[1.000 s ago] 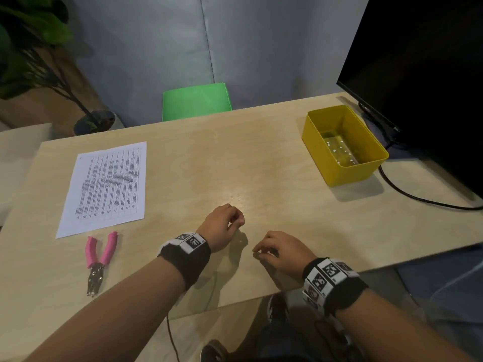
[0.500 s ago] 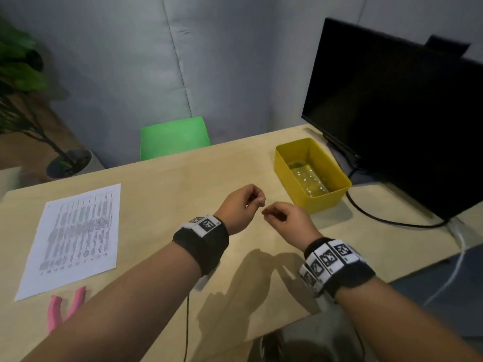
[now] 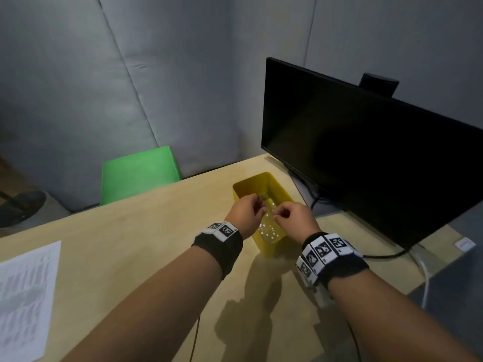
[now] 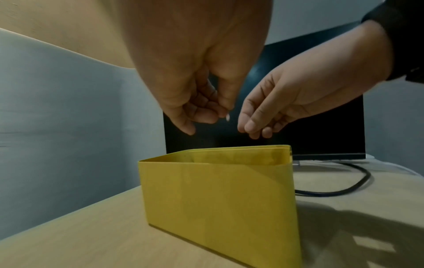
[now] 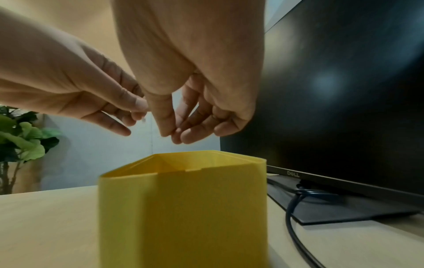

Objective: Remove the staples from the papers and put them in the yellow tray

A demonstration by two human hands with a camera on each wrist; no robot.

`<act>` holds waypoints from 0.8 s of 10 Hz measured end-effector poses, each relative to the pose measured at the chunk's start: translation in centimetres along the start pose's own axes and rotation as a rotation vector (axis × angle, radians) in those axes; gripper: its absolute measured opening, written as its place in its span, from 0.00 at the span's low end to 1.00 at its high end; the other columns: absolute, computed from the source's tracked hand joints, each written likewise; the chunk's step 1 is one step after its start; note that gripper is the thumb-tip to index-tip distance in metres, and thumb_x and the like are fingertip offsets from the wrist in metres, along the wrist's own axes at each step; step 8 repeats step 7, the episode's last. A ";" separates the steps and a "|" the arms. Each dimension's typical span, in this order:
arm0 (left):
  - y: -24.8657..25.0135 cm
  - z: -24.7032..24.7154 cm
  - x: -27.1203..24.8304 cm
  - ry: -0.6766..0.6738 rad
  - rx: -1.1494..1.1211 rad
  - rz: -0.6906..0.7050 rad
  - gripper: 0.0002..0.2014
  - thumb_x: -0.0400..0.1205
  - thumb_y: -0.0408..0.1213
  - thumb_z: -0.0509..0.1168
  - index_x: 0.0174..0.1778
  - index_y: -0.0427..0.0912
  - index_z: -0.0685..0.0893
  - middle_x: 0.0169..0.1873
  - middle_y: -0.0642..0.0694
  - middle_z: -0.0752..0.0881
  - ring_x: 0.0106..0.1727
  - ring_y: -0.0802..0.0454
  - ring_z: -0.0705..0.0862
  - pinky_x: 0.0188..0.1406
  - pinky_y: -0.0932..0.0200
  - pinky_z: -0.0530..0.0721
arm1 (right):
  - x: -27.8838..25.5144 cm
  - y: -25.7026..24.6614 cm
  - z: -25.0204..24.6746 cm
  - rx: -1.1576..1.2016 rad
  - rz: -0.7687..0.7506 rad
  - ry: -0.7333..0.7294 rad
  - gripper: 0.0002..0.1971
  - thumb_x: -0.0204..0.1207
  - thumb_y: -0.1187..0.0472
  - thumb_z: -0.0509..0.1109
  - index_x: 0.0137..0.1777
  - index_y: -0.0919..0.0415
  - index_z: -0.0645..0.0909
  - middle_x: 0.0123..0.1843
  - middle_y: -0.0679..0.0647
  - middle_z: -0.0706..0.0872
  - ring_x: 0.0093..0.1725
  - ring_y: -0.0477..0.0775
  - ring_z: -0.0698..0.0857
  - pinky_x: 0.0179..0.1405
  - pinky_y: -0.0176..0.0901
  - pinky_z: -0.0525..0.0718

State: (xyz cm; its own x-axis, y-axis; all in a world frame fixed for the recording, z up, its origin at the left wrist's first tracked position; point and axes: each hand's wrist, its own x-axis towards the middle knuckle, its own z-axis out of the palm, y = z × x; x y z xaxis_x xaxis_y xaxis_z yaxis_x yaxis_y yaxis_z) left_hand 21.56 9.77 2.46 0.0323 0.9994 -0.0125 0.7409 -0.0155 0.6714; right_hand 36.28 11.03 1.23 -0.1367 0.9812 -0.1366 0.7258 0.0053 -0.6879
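Yellow plastic tray (image 3: 271, 248), thin-walled and rectangular, sits on the pale wood desk (image 3: 130, 246) near the black monitor (image 3: 366, 158). My left hand (image 3: 247, 212) and right hand (image 3: 294, 218) hover above it, fingertips pinched narrow; whether either holds a staple, I cannot tell. Only the head view shows the printed paper (image 3: 26, 296).

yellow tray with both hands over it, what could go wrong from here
1. Both hands, left and right, hover above the tray; any staples are too small to see, so one could fall outside unnoticed.
2. The tray stands near the table edge beside the monitor cable; a nudge may tip it.
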 end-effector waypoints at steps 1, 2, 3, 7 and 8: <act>0.4 0.9 1.4 -0.022 0.075 -0.029 0.04 0.80 0.37 0.65 0.41 0.46 0.76 0.47 0.43 0.86 0.42 0.52 0.78 0.43 0.60 0.73 | 1.0 0.5 -0.4 -0.036 0.028 -0.002 0.01 0.74 0.61 0.72 0.44 0.55 0.84 0.47 0.51 0.87 0.51 0.54 0.85 0.55 0.51 0.85; 0.1 1.7 2.7 -0.071 0.108 -0.087 0.04 0.81 0.35 0.64 0.48 0.43 0.84 0.49 0.45 0.87 0.45 0.52 0.82 0.46 0.61 0.77 | 1.8 1.2 -0.6 -0.067 0.039 -0.035 0.03 0.76 0.61 0.70 0.48 0.56 0.85 0.50 0.52 0.88 0.53 0.54 0.85 0.57 0.51 0.84; -0.4 2.0 3.4 -0.113 0.126 -0.137 0.07 0.81 0.34 0.63 0.51 0.44 0.86 0.51 0.46 0.88 0.50 0.49 0.85 0.49 0.60 0.81 | 2.3 1.6 -0.7 -0.110 0.060 -0.070 0.05 0.78 0.60 0.68 0.50 0.52 0.85 0.51 0.50 0.88 0.56 0.55 0.83 0.63 0.55 0.81; -1.7 1.1 3.5 -0.019 0.394 -0.028 0.11 0.80 0.46 0.64 0.56 0.49 0.79 0.53 0.48 0.77 0.53 0.48 0.78 0.45 0.57 0.74 | 2.3 1.6 -1.1 -0.196 0.024 -0.112 0.09 0.79 0.53 0.65 0.56 0.48 0.82 0.56 0.50 0.85 0.61 0.56 0.79 0.68 0.56 0.74; -1.7 1.1 3.5 -0.019 0.394 -0.028 0.11 0.80 0.46 0.64 0.56 0.49 0.79 0.53 0.48 0.77 0.53 0.48 0.78 0.45 0.57 0.74 | 2.3 1.6 -1.1 -0.196 0.024 -0.112 0.09 0.79 0.53 0.65 0.56 0.48 0.82 0.56 0.50 0.85 0.61 0.56 0.79 0.68 0.56 0.74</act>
